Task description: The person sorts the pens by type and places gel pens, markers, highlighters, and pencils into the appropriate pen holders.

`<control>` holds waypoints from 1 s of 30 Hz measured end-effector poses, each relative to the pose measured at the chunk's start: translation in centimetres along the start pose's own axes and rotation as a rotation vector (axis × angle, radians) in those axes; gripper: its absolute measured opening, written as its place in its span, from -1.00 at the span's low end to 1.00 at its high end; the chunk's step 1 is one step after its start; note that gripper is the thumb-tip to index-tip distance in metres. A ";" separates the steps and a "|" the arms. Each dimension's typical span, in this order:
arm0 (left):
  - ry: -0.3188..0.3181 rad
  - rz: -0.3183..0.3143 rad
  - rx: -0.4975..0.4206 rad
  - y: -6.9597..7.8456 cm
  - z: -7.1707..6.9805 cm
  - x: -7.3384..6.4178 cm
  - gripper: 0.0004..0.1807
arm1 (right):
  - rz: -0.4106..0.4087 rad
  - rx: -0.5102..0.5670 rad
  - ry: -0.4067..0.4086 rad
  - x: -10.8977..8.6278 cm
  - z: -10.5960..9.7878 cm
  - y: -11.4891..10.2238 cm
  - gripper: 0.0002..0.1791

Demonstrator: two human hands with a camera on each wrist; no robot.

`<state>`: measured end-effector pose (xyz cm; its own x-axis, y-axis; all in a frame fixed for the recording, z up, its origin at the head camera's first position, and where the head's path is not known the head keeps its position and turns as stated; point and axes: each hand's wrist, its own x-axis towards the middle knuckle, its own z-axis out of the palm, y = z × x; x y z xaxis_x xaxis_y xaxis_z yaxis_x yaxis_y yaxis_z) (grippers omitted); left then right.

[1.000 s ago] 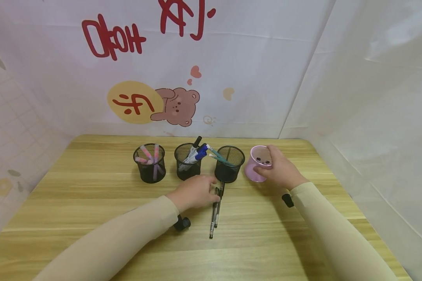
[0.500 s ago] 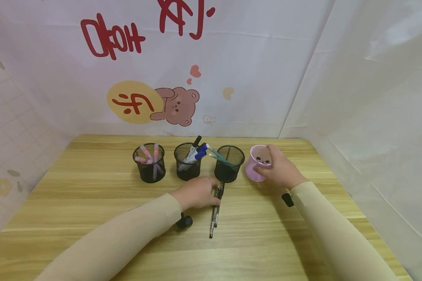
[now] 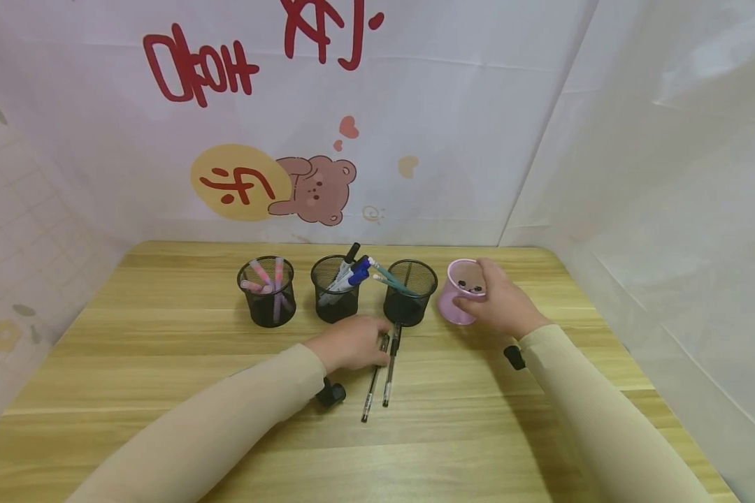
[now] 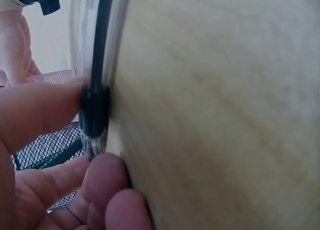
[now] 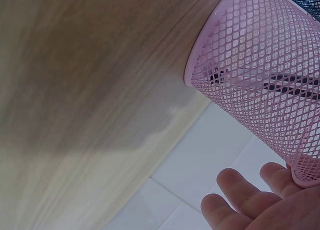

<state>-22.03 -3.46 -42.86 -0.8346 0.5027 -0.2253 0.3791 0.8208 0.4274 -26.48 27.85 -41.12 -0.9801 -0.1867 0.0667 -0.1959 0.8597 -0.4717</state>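
Observation:
My left hand pinches a clear gel pen with black parts near the middle of the table. In the left wrist view, my thumb and fingertips are at the black section of this pen. A second clear gel pen lies just to its right on the wood. My right hand grips the rim of a pink mesh pen holder, its thumb at the near side. Through the mesh of the pink holder, dark-marked slender things, seemingly pens, show inside.
Three black mesh holders stand in a row: one with pink-banded sticks, one with blue and black markers, one with green pencils. A white printed curtain hangs behind the wooden table.
The left-hand pen has swung its near end to the left, away from the second pen, as my left hand pinches it. My right hand stays at the pink holder.

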 end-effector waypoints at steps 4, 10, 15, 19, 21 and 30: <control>-0.001 -0.016 -0.001 0.0 -0.1 0.1 -0.34 | -0.001 -0.002 0.002 0.1 0.1 0.1 -0.11; 0.011 -0.023 0.009 0.1 -0.2 0.0 -0.45 | -0.002 -0.003 0.004 0.1 0.1 0.2 -0.10; 0.016 -0.031 0.000 0.1 -0.1 0.0 -0.48 | -0.006 -0.003 0.006 0.1 0.1 0.3 -0.12; 0.015 -0.045 -0.015 0.1 0.0 0.0 -0.47 | -0.008 0.000 0.007 0.1 0.1 0.2 -0.13; 0.019 -0.048 -0.024 0.1 0.0 0.1 -0.47 | -0.010 0.003 0.006 0.1 0.1 0.1 -0.14; 0.046 -0.016 -0.103 0.0 -0.1 -0.1 -0.47 | -0.002 0.003 0.003 0.0 0.0 0.0 -0.13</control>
<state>-21.98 -3.55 -42.71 -0.8584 0.4752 -0.1935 0.3245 0.7949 0.5128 -26.48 27.83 -41.08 -0.9798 -0.1871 0.0700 -0.1977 0.8578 -0.4745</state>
